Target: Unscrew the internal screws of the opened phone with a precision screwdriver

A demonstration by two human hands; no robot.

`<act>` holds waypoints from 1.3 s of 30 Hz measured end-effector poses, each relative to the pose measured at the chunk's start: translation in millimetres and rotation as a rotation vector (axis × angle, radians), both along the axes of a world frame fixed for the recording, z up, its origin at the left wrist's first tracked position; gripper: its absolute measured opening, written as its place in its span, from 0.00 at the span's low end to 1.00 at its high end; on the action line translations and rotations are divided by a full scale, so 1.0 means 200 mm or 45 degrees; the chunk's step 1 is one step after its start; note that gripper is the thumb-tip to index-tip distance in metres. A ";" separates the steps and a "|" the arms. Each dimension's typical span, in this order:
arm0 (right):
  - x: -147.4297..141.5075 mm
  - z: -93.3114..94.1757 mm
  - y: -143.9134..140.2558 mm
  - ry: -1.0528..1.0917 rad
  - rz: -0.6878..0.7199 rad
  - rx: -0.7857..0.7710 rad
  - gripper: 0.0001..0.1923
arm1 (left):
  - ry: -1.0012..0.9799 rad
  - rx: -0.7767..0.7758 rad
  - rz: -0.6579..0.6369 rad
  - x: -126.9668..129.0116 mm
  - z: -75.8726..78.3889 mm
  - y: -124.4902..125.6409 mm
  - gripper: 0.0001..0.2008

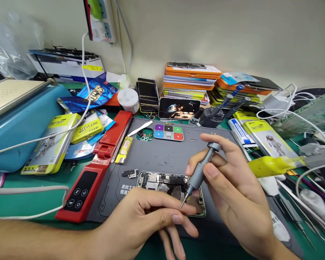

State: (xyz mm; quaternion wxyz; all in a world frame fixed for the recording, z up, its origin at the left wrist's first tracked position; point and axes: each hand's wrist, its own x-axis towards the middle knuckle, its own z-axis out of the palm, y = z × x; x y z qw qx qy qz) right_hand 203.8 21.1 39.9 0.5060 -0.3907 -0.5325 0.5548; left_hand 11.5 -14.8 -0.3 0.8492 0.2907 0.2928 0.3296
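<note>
We see the right hand [233, 187] closed around a grey screwdriver [199, 173], tip lowered onto the opened phone [162, 182] lying on the grey work mat [157, 155]. The left hand [148, 220], loosely curled and holding nothing, rests against the phone's near edge.

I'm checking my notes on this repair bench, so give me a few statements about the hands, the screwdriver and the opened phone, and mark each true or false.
1. The right hand holds a grey screwdriver. True.
2. The screwdriver tip points down at the opened phone. True.
3. The left hand is lifted clear of the phone. False: its fingers lie over the phone's near edge.
4. The phone lies on a bare green table. False: it lies on a grey mat.
5. A yellow lighter lies beside the red tool. True.
</note>
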 end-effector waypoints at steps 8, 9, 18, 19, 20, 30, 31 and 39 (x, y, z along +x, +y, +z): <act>0.01 -0.01 0.00 0.027 0.050 -0.012 0.17 | 0.002 -0.025 0.002 0.01 0.01 0.01 0.18; 0.00 -0.01 0.01 0.030 0.043 -0.018 0.16 | 0.002 -0.027 0.002 0.01 0.01 0.01 0.18; 0.00 0.00 0.02 0.080 0.014 -0.036 0.17 | 0.047 -0.005 -0.009 0.00 0.02 0.01 0.18; 0.00 0.00 0.02 0.083 0.012 -0.041 0.17 | 0.055 0.004 -0.008 0.00 0.02 0.01 0.19; 0.00 0.00 0.02 0.084 0.011 -0.046 0.17 | 0.061 0.016 -0.009 0.00 0.02 0.01 0.19; -0.02 0.03 0.01 0.106 -0.036 -0.136 0.18 | 0.070 0.187 0.047 -0.01 -0.01 -0.01 0.19; -0.02 0.03 0.01 0.106 -0.031 -0.137 0.18 | 0.061 0.186 0.048 0.00 -0.01 -0.01 0.18; -0.02 0.01 0.01 0.108 0.000 -0.119 0.17 | -0.064 0.179 0.033 0.00 -0.03 0.00 0.15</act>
